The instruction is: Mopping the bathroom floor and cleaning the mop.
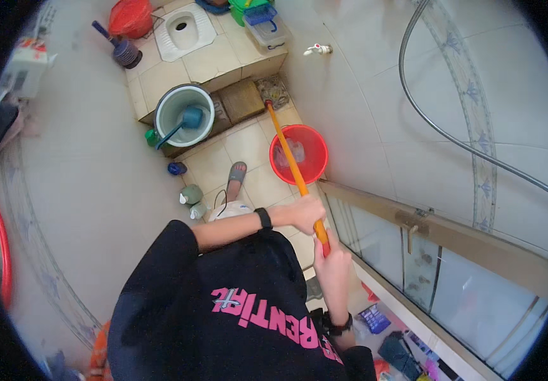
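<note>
Both hands grip a mop's long orange handle (290,159). My left hand (305,213), with a black band on its wrist, holds it higher up. My right hand (332,261), a dark watch on its wrist, grips just below, near the red end. The handle slants away over a red bucket (315,136) holding water. The mop head (274,92) rests on the tiled floor against a raised step. My foot in a grey sandal (237,173) stands left of the bucket.
A white squat toilet (185,28) sits on the raised step. Below it stands a pale bucket with a blue ladle (185,115). Bottles (191,195) stand by the left wall. A tap (318,49) and hose (426,114) are on the right wall, above a glass door frame (452,235).
</note>
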A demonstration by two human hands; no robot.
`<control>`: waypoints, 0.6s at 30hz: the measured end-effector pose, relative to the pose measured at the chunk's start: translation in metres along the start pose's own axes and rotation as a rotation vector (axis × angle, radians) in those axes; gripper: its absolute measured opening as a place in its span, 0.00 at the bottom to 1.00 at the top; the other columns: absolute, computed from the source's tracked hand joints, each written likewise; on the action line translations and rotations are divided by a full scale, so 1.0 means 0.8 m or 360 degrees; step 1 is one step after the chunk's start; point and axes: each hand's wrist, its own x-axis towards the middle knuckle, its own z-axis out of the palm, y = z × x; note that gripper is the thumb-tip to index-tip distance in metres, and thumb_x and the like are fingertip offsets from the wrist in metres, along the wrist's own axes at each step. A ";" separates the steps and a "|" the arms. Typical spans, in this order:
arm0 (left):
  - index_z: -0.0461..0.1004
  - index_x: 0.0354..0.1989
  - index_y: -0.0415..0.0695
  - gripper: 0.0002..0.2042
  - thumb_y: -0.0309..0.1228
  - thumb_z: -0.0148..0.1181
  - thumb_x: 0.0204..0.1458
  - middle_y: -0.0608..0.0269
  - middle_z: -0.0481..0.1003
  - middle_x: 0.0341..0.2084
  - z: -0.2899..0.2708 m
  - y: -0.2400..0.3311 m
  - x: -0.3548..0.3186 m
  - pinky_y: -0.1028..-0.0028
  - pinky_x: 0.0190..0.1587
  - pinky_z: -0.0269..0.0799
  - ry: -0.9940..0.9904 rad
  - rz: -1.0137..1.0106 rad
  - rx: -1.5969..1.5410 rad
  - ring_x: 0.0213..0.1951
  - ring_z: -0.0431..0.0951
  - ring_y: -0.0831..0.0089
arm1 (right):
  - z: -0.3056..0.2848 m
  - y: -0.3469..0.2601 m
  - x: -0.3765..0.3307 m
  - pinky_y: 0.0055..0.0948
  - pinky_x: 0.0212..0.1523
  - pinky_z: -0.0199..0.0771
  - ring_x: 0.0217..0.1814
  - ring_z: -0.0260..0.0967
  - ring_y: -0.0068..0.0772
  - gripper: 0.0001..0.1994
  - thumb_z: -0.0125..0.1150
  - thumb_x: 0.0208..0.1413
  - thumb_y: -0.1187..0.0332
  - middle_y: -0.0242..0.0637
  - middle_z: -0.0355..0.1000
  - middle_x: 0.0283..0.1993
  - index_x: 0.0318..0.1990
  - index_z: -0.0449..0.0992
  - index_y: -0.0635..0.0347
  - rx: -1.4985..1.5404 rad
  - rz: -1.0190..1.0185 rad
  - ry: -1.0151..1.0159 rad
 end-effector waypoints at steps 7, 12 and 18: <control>0.76 0.15 0.43 0.06 0.32 0.61 0.28 0.50 0.72 0.13 0.014 -0.087 0.004 0.56 0.27 0.70 0.0030 0.0127 -0.0050 0.22 0.75 0.49 | 0.067 0.009 0.051 0.44 0.27 0.69 0.26 0.71 0.55 0.14 0.58 0.56 0.71 0.54 0.71 0.24 0.50 0.73 0.64 0.0260 0.0077 0.0122; 0.75 0.14 0.42 0.06 0.31 0.62 0.28 0.50 0.72 0.13 0.020 -0.089 0.015 0.56 0.25 0.70 -0.0118 0.0081 0.0034 0.22 0.76 0.50 | 0.071 0.020 0.056 0.40 0.27 0.69 0.23 0.72 0.51 0.14 0.59 0.56 0.70 0.54 0.70 0.23 0.49 0.74 0.65 0.0352 0.0151 0.0180; 0.77 0.15 0.46 0.06 0.33 0.62 0.27 0.53 0.73 0.12 -0.014 -0.039 0.056 0.56 0.26 0.69 -0.0140 0.0024 0.0062 0.21 0.75 0.48 | 0.023 0.035 0.049 0.31 0.27 0.69 0.21 0.71 0.35 0.16 0.60 0.55 0.67 0.52 0.72 0.23 0.49 0.77 0.65 0.0456 0.0202 0.0375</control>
